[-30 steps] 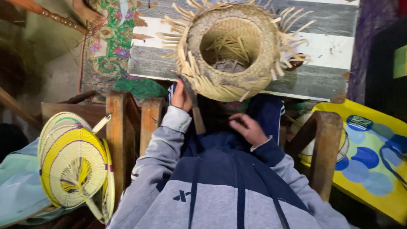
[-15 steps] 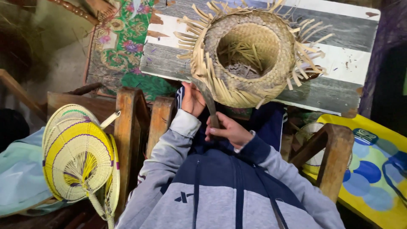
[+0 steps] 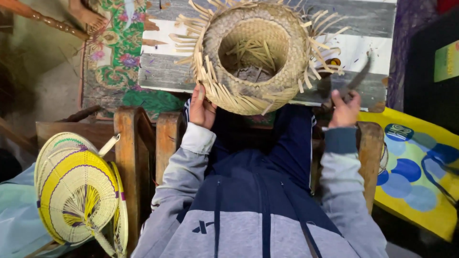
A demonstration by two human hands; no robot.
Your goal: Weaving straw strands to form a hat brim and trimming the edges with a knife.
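Half-woven straw basket (image 3: 253, 52) propped mouth-up at the knees, loose strips bristling from its rim. Left hand (image 3: 202, 108) clamped on the basket's near-left edge. Right hand (image 3: 345, 109) off to the right, well clear of the basket, closed around a dark blade (image 3: 356, 81). Stacked woven hand fans (image 3: 76, 193) lower left, beside a wooden chair frame (image 3: 129, 157).

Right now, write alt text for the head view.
A left hand grips the rim of a half-woven straw basket while the right hand holds a knife beside it. Yellow woven fans lean at left.
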